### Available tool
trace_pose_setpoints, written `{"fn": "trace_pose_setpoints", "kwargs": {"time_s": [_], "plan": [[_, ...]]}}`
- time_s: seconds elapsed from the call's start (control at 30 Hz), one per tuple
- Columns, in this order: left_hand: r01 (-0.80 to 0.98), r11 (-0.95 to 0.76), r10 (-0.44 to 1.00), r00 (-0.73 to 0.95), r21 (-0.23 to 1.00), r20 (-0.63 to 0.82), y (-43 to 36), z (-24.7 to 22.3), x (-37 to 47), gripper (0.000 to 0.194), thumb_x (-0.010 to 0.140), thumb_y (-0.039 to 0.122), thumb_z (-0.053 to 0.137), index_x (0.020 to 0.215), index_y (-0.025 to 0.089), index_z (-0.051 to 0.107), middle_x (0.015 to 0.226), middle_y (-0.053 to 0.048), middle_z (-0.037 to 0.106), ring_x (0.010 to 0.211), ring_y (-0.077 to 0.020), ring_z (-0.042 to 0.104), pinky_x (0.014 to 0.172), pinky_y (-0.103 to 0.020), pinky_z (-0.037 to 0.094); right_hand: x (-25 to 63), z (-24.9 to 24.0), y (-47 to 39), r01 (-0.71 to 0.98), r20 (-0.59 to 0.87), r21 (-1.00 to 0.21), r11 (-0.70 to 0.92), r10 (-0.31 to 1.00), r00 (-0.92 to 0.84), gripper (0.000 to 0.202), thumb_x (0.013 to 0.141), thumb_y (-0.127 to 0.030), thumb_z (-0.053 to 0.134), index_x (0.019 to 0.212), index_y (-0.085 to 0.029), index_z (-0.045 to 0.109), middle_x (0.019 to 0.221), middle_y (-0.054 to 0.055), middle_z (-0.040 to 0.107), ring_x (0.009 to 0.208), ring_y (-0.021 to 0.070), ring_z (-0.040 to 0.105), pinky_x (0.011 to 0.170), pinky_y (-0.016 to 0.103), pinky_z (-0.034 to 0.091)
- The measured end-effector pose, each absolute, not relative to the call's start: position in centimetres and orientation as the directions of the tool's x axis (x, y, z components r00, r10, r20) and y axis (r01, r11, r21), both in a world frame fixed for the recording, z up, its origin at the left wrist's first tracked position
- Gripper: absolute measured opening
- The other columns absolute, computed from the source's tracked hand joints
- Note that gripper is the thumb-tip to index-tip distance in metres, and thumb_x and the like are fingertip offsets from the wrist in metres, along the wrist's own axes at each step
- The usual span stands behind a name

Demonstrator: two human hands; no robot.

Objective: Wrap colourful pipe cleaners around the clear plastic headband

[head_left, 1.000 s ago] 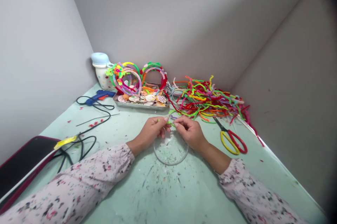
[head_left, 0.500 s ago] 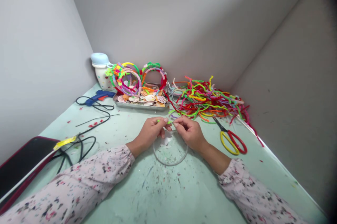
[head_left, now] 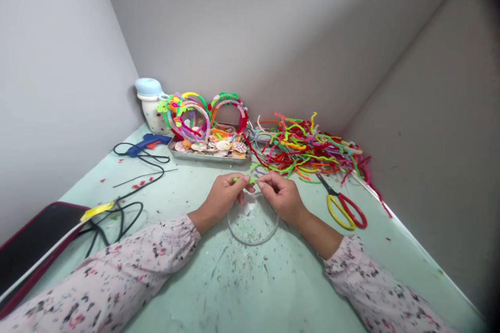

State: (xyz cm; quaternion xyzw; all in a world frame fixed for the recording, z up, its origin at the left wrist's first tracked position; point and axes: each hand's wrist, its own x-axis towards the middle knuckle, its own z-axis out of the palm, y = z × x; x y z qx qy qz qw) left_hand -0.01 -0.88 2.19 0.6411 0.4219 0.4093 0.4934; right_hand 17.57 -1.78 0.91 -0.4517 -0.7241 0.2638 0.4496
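Note:
My left hand (head_left: 228, 189) is closed in a pinch on a short bright green pipe cleaner (head_left: 252, 180), which shows between the fingertips of both hands. Close beside it, my right hand (head_left: 282, 197) pinches the end of a thin grey headband (head_left: 253, 244). The bare curve of that headband hangs below the hands, over the table. The green piece seems to lie along the headband's end; the fingers hide exactly how the two meet.
Behind the hands a metal tray (head_left: 187, 156) holds shells, with pipe-cleaner-covered headbands (head_left: 228, 97) on it. To the right are a heap of colourful pipe cleaners (head_left: 304, 140) and scissors (head_left: 344, 212). A blue glue gun (head_left: 146, 143), black cord (head_left: 142, 187), cup (head_left: 152, 109) and dark tablet-like device (head_left: 42, 229) are left.
Slightly more of the green pipe cleaner shows between my fingertips. Both hands and the headband otherwise stay almost in the same place.

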Motion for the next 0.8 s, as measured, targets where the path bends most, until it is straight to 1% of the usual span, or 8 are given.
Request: {"fn": "trace_pose_setpoints", "kwargs": {"time_s": [0.17,0.33,0.43,0.57,0.8], "plan": [[0.124,-0.173,0.944,0.305,0.977,0.128,-0.84,1.94,0.0,0.04,0.084,0.045,0.047,0.073,0.011,0.067,0.045,0.0,0.055,0.043,-0.0087,0.045,0.047,-0.02,0.033,17.59,0.87,-1.75,0.418,0.411,-0.788,0.451,0.892,-0.187,0.014,0.085,-0.027,0.052,0.08,-0.017,0.061,0.06,-0.003,0.047,0.053,0.0093,0.04,0.051,0.022,0.032],[0.091,-0.111,0.939,0.336,0.99,0.075,-0.54,1.59,0.08,0.039,0.084,0.045,0.048,0.074,0.011,0.066,0.051,-0.001,0.059,0.041,-0.0084,0.046,0.044,-0.02,0.031,17.63,0.77,-1.74,0.432,0.413,-0.781,0.451,0.892,-0.184,0.014,0.084,-0.026,0.052,0.079,-0.017,0.061,0.061,-0.003,0.048,0.054,0.0092,0.04,0.051,0.022,0.032],[0.09,-0.098,0.94,0.336,0.991,0.062,-0.47,1.69,0.09,0.039,0.083,0.044,0.049,0.074,0.011,0.066,0.049,-0.001,0.057,0.041,-0.0083,0.044,0.043,-0.02,0.029,17.63,0.7,-1.72,0.429,0.409,-0.784,0.448,0.893,-0.185,0.014,0.085,-0.027,0.052,0.081,-0.017,0.061,0.06,-0.004,0.047,0.053,0.0093,0.04,0.051,0.022,0.032],[0.084,-0.11,0.944,0.321,0.99,0.077,-0.45,1.7,0.12,0.036,0.083,0.043,0.05,0.072,0.012,0.065,0.048,0.0,0.057,0.041,-0.0083,0.044,0.043,-0.02,0.03,17.66,0.62,-1.69,0.422,0.393,-0.794,0.438,0.899,-0.194,0.015,0.085,-0.028,0.052,0.081,-0.017,0.06,0.058,-0.004,0.045,0.053,0.0094,0.039,0.05,0.022,0.031],[0.085,-0.13,0.943,0.318,0.988,0.097,-0.43,1.53,0.19,0.035,0.083,0.042,0.049,0.073,0.012,0.064,0.05,0.0,0.058,0.042,-0.0081,0.046,0.043,-0.02,0.031,17.7,0.83,-1.55,0.414,0.349,-0.81,0.416,0.908,-0.231,0.019,0.087,-0.03,0.049,0.082,-0.017,0.063,0.061,-0.002,0.051,0.054,0.0099,0.043,0.052,0.022,0.034]]}}
